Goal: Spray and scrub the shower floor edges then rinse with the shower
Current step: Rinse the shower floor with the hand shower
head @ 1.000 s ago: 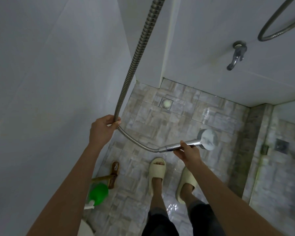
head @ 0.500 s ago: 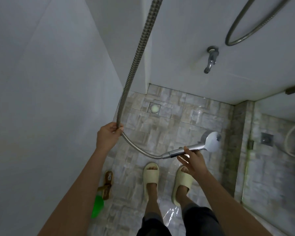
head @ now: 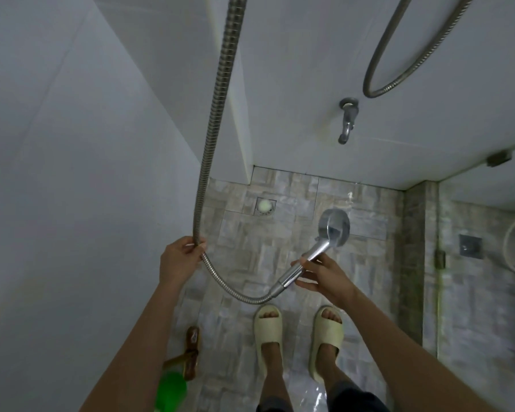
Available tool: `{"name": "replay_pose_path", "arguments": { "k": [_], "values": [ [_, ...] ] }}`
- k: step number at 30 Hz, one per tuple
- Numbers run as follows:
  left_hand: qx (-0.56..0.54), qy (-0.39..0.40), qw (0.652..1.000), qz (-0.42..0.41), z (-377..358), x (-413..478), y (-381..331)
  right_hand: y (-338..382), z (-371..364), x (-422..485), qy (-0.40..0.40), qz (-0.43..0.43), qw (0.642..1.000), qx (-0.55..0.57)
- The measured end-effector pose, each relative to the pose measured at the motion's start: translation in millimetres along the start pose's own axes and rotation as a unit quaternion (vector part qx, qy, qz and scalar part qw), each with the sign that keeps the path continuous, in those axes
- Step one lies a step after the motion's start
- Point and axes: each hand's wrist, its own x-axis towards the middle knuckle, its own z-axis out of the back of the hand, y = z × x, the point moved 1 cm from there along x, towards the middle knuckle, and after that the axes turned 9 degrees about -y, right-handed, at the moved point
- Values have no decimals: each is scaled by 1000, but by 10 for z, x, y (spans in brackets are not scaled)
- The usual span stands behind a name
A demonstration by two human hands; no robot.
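From the head view, looking down: my left hand (head: 179, 260) is closed around the metal hose (head: 220, 114), at the place where it comes down from above and bends. I think I hold it there to take its weight and to keep the loop away from my legs. My right hand (head: 324, 275) holds the shower head (head: 335, 227) by its handle, the fingers (head: 308, 283) pinching it lightly from both sides, not a full fist. The round head points away from me and down, toward the far edge of the shower floor (head: 280, 242), so I judge this is the rinsing step. I cannot tell if water comes out.

The floor is of grey-brown stone tiles and it shines, so it looks wet and probably slippery. I stand on it in pale slippers (head: 267, 331). A small square drain (head: 264, 206) sits near the far left corner. The brush (head: 191, 352) with a brown handle lies at the near left, just beside the wall (head: 72, 173), and the green spray bottle (head: 173, 388) is next to it, partly behind my left arm.

The room is narrow, with plain white walls on the left and far side. A tap (head: 348, 120) stands out from the far wall, and a second hose (head: 399, 55) hangs in a loop above it. On the right a dark curb (head: 414, 248) separates the shower from another tiled floor.
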Motion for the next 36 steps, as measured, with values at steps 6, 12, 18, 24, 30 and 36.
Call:
{"name": "replay_pose_path", "arguments": {
  "k": [6,12,18,24,30,36],
  "values": [
    [-14,-17,1000,2,130,132,-5,230,-234,181,29,39,998,-39],
    [-44,-20,999,13,109,247,-51,387,-305,381,-31,79,996,-3],
    [-35,-8,999,16,-12,321,-10,376,-252,497,-73,68,995,-3],
    [-28,2,1000,10,-51,361,73,286,-226,532,-69,52,996,-18],
    [-31,-6,999,8,-50,376,79,331,-249,533,-58,57,996,-26],
    [-37,-6,999,-3,-39,383,72,379,-288,546,-51,62,996,-38]
  ]
}}
